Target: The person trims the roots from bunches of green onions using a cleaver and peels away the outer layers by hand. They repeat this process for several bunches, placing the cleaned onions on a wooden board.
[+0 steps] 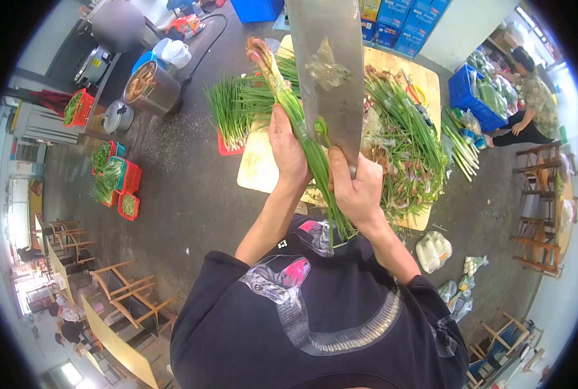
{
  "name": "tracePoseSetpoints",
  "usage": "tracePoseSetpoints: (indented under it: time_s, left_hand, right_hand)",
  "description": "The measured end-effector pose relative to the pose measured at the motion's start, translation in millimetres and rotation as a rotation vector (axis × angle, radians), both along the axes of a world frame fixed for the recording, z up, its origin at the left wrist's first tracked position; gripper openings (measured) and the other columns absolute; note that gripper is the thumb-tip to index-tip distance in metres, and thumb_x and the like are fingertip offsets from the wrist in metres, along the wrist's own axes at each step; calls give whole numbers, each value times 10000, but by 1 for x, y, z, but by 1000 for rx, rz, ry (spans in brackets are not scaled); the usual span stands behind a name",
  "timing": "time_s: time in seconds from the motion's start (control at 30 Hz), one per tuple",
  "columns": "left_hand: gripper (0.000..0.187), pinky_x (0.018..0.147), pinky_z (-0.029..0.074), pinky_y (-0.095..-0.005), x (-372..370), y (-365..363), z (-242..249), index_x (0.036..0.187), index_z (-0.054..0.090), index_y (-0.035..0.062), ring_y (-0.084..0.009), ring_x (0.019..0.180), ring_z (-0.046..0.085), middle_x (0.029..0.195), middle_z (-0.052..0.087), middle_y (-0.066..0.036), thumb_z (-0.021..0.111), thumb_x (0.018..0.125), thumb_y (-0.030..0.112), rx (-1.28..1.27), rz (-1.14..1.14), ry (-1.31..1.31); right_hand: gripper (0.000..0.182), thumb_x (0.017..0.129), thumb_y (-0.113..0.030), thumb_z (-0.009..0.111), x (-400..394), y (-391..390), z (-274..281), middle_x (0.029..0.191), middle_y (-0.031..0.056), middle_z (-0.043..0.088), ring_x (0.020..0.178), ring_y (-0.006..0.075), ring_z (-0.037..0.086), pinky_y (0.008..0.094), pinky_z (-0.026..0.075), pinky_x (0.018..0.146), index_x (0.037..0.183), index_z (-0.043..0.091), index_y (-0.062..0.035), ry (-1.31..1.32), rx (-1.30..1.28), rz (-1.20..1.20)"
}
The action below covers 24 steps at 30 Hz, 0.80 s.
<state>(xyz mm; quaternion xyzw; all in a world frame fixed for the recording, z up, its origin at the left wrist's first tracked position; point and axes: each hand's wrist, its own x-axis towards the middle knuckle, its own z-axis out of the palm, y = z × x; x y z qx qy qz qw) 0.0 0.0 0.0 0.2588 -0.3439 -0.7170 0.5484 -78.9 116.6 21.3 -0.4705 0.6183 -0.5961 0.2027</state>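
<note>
Cleaver (341,91) in our right hand (360,189), green onion (293,107) in our left hand (289,148): we grip these 2 side by side at the frame's upper centre.

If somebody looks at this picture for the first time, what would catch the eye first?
Probably the broad cleaver at the top centre, held in the right hand. Just to its left, the left hand holds a long green stalk with a reddish end. Right of the cleaver, a heap of greens lies on a pale board.

Left fingers (279,126) and right fingers (341,172) curled, close together
</note>
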Motion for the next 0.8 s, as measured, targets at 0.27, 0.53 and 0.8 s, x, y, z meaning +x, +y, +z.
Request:
tracePoseSetpoints:
  time_s: [0.27,0.53,0.8]
  left_hand:
    - [460,856,586,-307,-13,5,-7,1378,583,42,-123,993,689,1153,702,-42,359,1202,404,-21,-7,51]
    - [524,762,568,-295,-18,13,-13,1537,496,53,-106,873,643,1059,633,-9,340,1202,425,-43,-74,84]
    - [556,660,545,-266,-21,14,-2,1629,424,87,-103,728,603,900,585,-13,370,1195,430,-77,-125,61]
  right_hand:
    - [201,1066,-157,666,-9,-5,3,712,189,679,586,318,684,395,515,568,1140,739,14,82,-10,-25]
    - [210,1073,-144,654,-19,-5,13,734,159,708,625,225,716,370,536,592,1151,751,25,47,-78,-53]
    - [323,1122,-230,610,-35,-15,30,594,25,620,519,85,586,289,436,492,927,696,12,-91,-83,7]
